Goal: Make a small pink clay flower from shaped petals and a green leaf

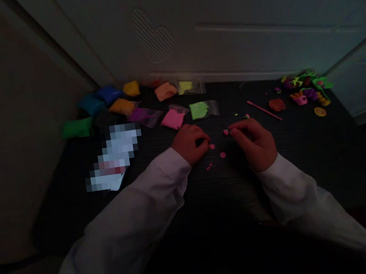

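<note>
My right hand pinches a small pink and green clay piece between thumb and fingertips, just above the dark table. My left hand rests on the table with curled fingers, thumb and index closed at the edge of a small flat pink clay disc. A second pink clay disc lies between the hands. Nearer to me are tiny pink clay strips. Beyond my right fingers sits another small pink and green clay piece, with a green clay bit beside it.
Several coloured clay packets line the back left, among them a pink packet and a light green packet. A lit phone, its screen blurred, lies left. At right are a pink stick tool, a red clay lump and colourful clay figures.
</note>
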Demonstrator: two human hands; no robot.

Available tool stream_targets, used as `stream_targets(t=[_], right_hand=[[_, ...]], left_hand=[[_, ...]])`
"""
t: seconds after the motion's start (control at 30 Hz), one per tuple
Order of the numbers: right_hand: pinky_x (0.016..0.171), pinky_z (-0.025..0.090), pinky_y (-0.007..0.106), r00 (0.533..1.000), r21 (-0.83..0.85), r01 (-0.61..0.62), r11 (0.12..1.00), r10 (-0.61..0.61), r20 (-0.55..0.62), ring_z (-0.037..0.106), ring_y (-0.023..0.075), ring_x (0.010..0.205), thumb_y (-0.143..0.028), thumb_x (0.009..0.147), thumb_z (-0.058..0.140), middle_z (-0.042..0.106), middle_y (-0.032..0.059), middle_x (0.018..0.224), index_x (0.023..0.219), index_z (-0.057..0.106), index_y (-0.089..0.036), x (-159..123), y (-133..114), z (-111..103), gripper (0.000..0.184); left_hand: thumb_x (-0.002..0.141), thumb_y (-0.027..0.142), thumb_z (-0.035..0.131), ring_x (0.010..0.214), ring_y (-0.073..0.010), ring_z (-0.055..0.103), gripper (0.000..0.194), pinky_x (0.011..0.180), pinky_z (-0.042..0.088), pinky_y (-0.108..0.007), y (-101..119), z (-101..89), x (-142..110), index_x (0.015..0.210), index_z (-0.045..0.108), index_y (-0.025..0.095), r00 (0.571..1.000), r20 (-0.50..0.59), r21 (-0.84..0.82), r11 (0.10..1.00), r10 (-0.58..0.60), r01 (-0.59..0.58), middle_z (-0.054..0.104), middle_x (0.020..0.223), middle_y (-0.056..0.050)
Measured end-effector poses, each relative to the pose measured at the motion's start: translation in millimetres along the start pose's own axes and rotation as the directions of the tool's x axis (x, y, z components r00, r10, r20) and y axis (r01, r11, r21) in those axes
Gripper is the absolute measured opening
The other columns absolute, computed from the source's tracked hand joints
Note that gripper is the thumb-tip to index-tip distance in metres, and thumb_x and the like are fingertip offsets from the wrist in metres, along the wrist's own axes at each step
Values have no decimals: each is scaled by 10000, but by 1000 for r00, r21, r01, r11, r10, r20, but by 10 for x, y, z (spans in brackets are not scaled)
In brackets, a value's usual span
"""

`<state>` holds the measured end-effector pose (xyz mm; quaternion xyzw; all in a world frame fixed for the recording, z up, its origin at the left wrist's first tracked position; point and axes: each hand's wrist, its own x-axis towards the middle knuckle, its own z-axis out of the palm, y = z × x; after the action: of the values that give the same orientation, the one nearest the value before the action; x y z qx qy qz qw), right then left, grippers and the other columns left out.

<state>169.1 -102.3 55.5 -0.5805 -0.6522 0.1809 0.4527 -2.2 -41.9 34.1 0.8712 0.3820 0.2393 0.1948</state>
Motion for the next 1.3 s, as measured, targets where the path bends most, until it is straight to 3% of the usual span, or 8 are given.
stream_targets(t=[0.1, 0.23, 0.33, 0.47, 0.6, 0.8, 1.03, 1.3], right_hand=[[677, 387, 299, 966, -49, 155, 987, -141, 219, 506, 129, 740, -254, 763, 497, 568, 21, 812, 861, 608, -213, -22, -28, -8, 153], [743, 319, 354, 802, -165, 406, 899, -264, 535, 499, 164, 834, -318, 753, 512, 580, 24, 893, 934, 614, -262, -92, -29, 56, 215], [718, 279, 356, 743, -221, 483, 847, -263, 616, 488, 167, 818, -346, 773, 483, 594, 15, 889, 939, 613, -282, -126, -3, 121, 220], [711, 276, 344, 736, -239, 485, 841, -245, 631, 495, 159, 810, -309, 787, 468, 607, 4, 903, 873, 623, -269, -106, 20, 135, 182], [722, 328, 327, 788, -213, 408, 888, -225, 573, 523, 154, 804, -262, 763, 497, 620, 13, 855, 821, 602, -217, -54, 16, 64, 128], [635, 430, 264, 980, -146, 107, 984, -80, 180, 563, 120, 685, -270, 737, 533, 630, 0, 777, 857, 582, -213, 1, 21, -62, 142], [760, 437, 298, 986, -4, 36, 999, -35, 164, 589, 133, 808, -272, 783, 472, 659, 10, 831, 899, 614, -216, 36, 9, -84, 193], [593, 435, 262, 991, 104, -119, 987, 112, 72, 555, 113, 619, -320, 669, 609, 601, -21, 643, 691, 583, -197, 39, 36, -53, 127]], left_hand=[[702, 198, 492, 771, -148, 530, 161, 739, 400, -311, -18, 1, 0, 751, 637, 150, 999, -34, -21, 999, -27, 26, 611, 775, -41], [714, 181, 477, 766, -134, 533, 160, 735, 404, -291, -26, 11, 4, 749, 630, 149, 996, -58, -50, 997, -62, 60, 613, 759, -33], [713, 179, 479, 757, -133, 529, 153, 733, 405, -293, -26, 21, 4, 739, 629, 155, 996, -65, -42, 997, -62, 59, 612, 750, -27], [717, 183, 478, 751, -128, 530, 155, 733, 405, -287, -28, 27, 3, 741, 629, 158, 996, -70, -42, 998, -56, 53, 614, 754, -23], [720, 183, 476, 752, -123, 535, 160, 726, 409, -274, -20, 13, 5, 755, 629, 153, 993, -84, -73, 995, -81, 75, 615, 757, -23], [722, 190, 471, 724, -121, 534, 175, 675, 415, -259, 9, -14, 6, 778, 632, 151, 984, -83, -136, 980, -156, 144, 604, 749, -25], [719, 194, 473, 699, -115, 531, 178, 644, 413, -250, 16, -24, 9, 786, 634, 157, 978, -81, -167, 970, -191, 176, 600, 741, -22], [722, 194, 468, 705, -115, 529, 180, 659, 415, -253, 24, -34, 8, 787, 631, 152, 979, -81, -173, 970, -186, 170, 595, 746, -22]])
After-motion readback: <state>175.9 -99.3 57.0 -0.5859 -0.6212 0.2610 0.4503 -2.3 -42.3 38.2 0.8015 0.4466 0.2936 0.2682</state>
